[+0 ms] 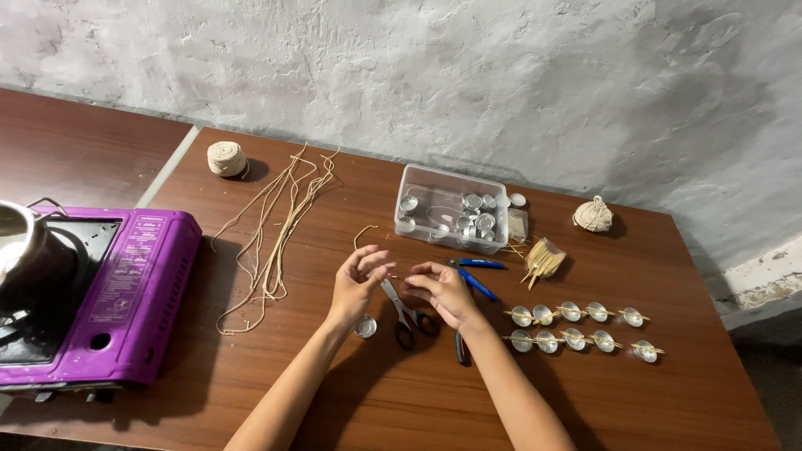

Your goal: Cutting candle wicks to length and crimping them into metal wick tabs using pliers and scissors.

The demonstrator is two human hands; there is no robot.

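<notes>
Hands meet above the bench (501, 401); left hand (357, 284) and right hand (441, 292) each pinch a short wick end taut; scissors (407, 316) lie beneath, handy.

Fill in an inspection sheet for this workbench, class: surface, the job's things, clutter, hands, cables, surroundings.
Surface: brown wooden table, bare at the front edge.
Job's things: thin piece of wick string pinched at the left hand; small metal cup beside that wrist; scissors under the hands.
Clutter: cut strings, two string balls, clear box of cups, bundle of sticks, blue pliers, two rows of cups with sticks across them.
Hands: left hand and right hand close together, fingertips pinching.
Cables: nothing seen.
Surroundings: purple portable stove with a metal pot; rough grey wall.
</notes>
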